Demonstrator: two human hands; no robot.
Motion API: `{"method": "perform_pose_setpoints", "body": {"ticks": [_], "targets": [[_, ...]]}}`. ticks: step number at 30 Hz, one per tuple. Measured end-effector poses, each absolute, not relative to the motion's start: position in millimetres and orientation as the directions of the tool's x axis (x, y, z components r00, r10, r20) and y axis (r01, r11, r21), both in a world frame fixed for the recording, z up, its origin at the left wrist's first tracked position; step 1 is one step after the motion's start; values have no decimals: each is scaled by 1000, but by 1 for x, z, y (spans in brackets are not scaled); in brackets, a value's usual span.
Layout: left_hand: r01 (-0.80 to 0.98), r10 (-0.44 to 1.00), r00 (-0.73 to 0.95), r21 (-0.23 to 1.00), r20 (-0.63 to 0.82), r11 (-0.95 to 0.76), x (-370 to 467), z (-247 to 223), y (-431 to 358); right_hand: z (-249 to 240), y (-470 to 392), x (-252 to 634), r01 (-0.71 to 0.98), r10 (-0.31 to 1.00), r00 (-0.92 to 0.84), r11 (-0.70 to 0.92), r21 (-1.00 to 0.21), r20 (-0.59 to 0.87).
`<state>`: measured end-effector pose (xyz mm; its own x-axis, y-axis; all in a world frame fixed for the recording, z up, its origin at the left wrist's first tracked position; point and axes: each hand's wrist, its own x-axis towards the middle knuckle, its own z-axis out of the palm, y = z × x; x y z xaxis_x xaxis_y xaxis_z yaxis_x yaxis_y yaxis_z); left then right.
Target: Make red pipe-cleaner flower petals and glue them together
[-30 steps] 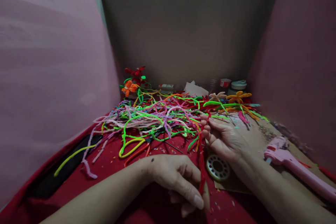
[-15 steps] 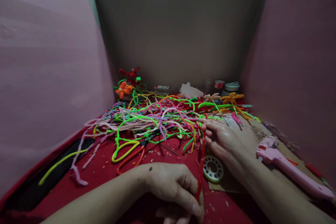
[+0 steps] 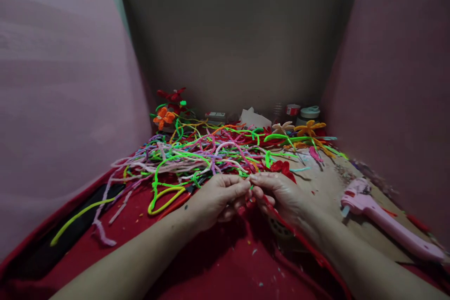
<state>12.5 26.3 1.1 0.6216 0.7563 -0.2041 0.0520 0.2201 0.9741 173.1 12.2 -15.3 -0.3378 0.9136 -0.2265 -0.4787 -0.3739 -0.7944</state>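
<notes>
My left hand [image 3: 223,197] and my right hand [image 3: 281,192] meet fingertip to fingertip above the red cloth, both closed in a pinch. A fuzzy red pipe cleaner [image 3: 298,234] runs out from under my right fingers and trails down along my right forearm. Its end between the fingertips is mostly hidden, with bits of red and a speck of green showing there. Just behind my right hand is a red pipe-cleaner flower [image 3: 283,168]. Partly covered by my right hand, a round spool with holes [image 3: 280,228] lies below it.
A tangle of coloured pipe cleaners [image 3: 197,154] spreads behind my hands. Yellow-and-red-handled pliers or scissors [image 3: 165,199] lie by my left wrist. On the right, a pink glue gun [image 3: 386,225] rests on cardboard [image 3: 326,187]. An orange flower [image 3: 164,118] stands back left.
My left hand has risen from the front to meet my right fingertips. The red pipe cleaner, stretched between my hands before, now trails along my right forearm. The red flower behind has come into view.
</notes>
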Motion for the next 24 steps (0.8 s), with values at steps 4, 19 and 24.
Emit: {"method": "perform_pose_setpoints", "body": {"ticks": [4,19,24], "targets": [[-86,838,527,972,-143,220,15,0,28,-14,10,173,-467,928,-329,-321,-824,-175],[-107,927,373,994,44,-4,9,3,35,-16,3,170,-437,889,-445,-322,-840,-110],[138,934,320,967,159,-212,6,15,31,-10,0,170,-424,905,-388,-345,-837,-176]]}}
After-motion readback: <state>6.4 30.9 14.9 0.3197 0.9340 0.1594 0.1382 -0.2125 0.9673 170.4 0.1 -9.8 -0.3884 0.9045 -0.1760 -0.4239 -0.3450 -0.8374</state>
